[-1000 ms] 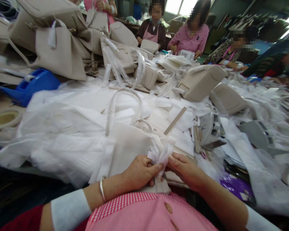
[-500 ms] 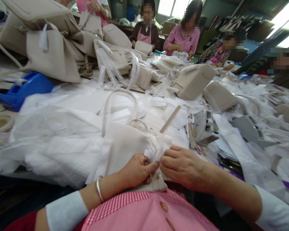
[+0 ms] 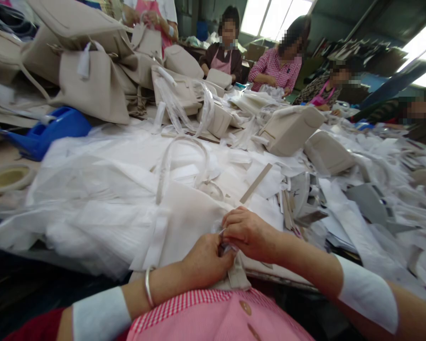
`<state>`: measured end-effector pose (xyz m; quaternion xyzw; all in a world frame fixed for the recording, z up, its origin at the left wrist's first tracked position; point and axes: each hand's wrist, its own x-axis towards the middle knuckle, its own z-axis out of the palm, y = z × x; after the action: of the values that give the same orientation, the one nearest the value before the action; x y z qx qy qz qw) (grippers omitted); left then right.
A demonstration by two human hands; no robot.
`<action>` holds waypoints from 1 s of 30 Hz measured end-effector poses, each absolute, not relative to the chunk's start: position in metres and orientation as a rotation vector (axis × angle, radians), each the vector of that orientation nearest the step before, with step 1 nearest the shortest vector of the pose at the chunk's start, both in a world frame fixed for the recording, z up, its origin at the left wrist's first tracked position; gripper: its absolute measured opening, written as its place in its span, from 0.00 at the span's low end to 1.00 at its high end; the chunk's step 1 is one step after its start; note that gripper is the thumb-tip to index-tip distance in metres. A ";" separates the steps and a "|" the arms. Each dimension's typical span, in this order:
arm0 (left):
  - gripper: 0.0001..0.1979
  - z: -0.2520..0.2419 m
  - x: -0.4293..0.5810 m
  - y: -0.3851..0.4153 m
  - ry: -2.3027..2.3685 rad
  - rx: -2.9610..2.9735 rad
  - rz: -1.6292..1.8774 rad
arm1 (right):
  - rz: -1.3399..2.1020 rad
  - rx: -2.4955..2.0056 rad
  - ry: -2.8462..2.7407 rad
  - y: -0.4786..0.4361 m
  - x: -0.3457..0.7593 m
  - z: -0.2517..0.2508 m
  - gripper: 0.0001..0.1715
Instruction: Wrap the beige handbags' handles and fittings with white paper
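A beige handbag lies in front of me under a white sheet [image 3: 190, 213], its looped handle [image 3: 160, 177] wrapped in clear film. Near the bag's close edge, my left hand [image 3: 208, 258] is closed, thumb and fingers pinching thin white wrapping [image 3: 217, 226]. Fingers of my right hand [image 3: 250, 233] are bunched against the left fingertips, pinching the same crumpled wrapping. What lies inside it is mostly hidden by the hands. A beige flap of the bag [image 3: 237, 274] shows just below them, against my apron.
Blue tape dispenser [image 3: 62, 130] and tape roll [image 3: 9, 180] sit at the left. Clear plastic bags [image 3: 92, 203] cover the near left. Grey tape dispensers [image 3: 369, 201] stand at the right. Beige handbags [image 3: 92, 83] are piled behind. Several people work across the table.
My right hand has moved in over the left fingertips. The white wrapping that stood up between the hands is now gathered small and mostly covered. The view has shifted slightly.
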<state>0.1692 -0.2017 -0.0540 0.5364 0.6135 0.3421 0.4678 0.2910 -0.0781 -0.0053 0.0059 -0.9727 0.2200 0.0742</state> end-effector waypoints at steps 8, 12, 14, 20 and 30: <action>0.11 -0.057 0.170 -0.196 1.395 1.229 0.903 | 0.758 -0.004 -2.585 -0.084 0.296 -0.019 0.08; 0.13 -0.056 0.172 -0.196 1.449 1.270 0.894 | 0.845 -0.022 -2.542 -0.080 0.299 -0.026 0.06; 0.16 -0.056 0.173 -0.197 1.501 1.284 0.869 | 0.919 -0.149 -2.590 -0.077 0.301 -0.025 0.06; 0.22 -0.057 0.173 -0.198 1.523 1.300 0.814 | 1.102 -0.364 -2.938 -0.065 0.296 0.010 0.16; 0.19 -0.060 0.173 -0.200 1.524 1.313 0.815 | 0.593 -0.296 -3.401 -0.071 0.284 0.034 0.16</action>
<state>0.1734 -0.1999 -0.0598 0.5349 0.6210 0.3321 0.4668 0.2837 -0.0715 0.0338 -0.0844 -0.9688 0.1688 -0.1609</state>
